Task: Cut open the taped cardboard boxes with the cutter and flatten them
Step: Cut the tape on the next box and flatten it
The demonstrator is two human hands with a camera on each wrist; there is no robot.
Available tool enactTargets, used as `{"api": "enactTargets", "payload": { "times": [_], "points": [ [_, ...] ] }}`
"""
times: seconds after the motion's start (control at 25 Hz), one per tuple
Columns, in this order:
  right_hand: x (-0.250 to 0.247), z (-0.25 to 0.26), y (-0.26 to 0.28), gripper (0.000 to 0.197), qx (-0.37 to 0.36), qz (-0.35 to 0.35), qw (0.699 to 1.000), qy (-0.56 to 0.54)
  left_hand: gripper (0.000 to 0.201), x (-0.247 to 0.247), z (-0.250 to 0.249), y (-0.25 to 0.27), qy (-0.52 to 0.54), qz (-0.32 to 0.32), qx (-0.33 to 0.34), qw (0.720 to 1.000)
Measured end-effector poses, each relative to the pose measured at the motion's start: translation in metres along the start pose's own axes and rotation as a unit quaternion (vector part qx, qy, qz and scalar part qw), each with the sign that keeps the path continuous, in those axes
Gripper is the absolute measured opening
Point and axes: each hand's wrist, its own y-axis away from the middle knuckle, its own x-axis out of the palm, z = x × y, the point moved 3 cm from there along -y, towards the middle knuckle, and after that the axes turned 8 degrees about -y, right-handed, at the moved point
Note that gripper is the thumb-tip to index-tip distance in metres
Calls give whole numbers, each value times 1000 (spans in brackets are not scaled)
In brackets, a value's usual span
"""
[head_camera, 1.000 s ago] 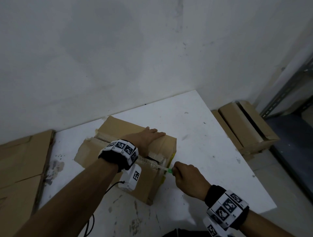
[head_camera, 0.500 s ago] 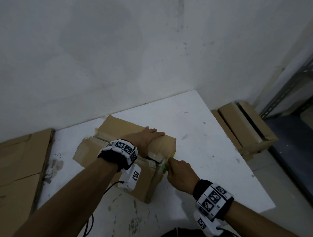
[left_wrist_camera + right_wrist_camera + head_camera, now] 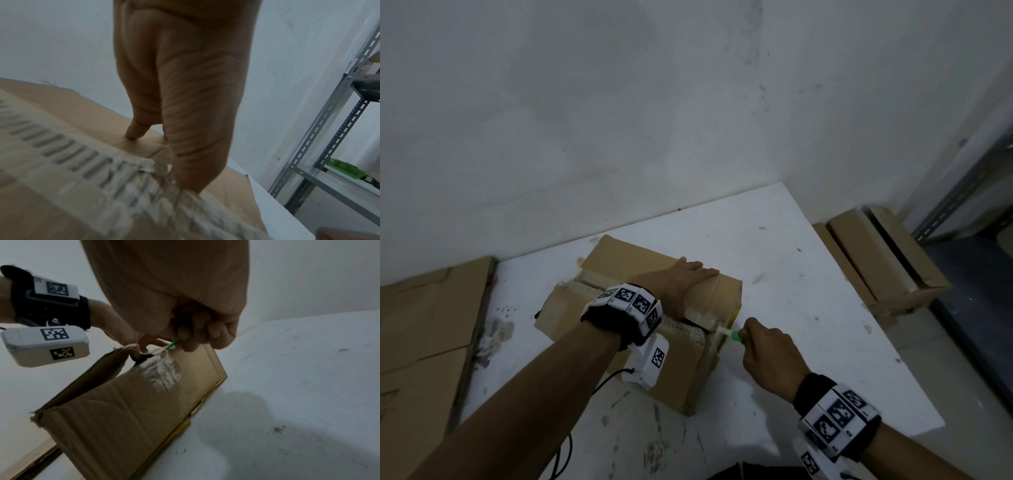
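Note:
A brown cardboard box [image 3: 619, 260] with worn tape along its top seam lies on the white table [image 3: 791, 274]. My left hand [image 3: 681, 277] presses flat on the box's top near its right end, fingers straight [image 3: 135, 129]. My right hand [image 3: 763, 346] grips a green-handled cutter [image 3: 734, 335] just right of the box. The cutter's tip [image 3: 172, 344] meets the tape at the top edge of the end face. The box's end face [image 3: 133, 402] carries torn tape [image 3: 162, 369], and a top flap gapes at the left in the right wrist view.
Flattened cardboard [image 3: 421, 335] lies left of the table. Another cardboard box [image 3: 876, 260] sits lower, past the table's right edge. A grey metal rack [image 3: 329, 129] stands at the right, and a white wall [image 3: 619, 102] runs behind the table.
My right hand pushed in against the box's end half a second ago and has now drawn back to the right, showing the cutter again. The left hand stays put on the box.

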Motion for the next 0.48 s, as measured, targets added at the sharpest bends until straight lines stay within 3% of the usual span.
{"api": "enactTargets", "payload": {
  "times": [0.24, 0.36, 0.48],
  "points": [
    [-27, -21, -6, 23, 45, -6, 999, -10, 114, 3, 5, 6, 16, 7, 6, 1000],
    [-33, -21, -14, 18, 30, 1, 1000, -2, 117, 6, 6, 6, 22, 0, 8, 1000],
    [-34, -19, -17, 32, 49, -57, 993, -88, 116, 12, 6, 7, 33, -5, 16, 999]
  ]
}}
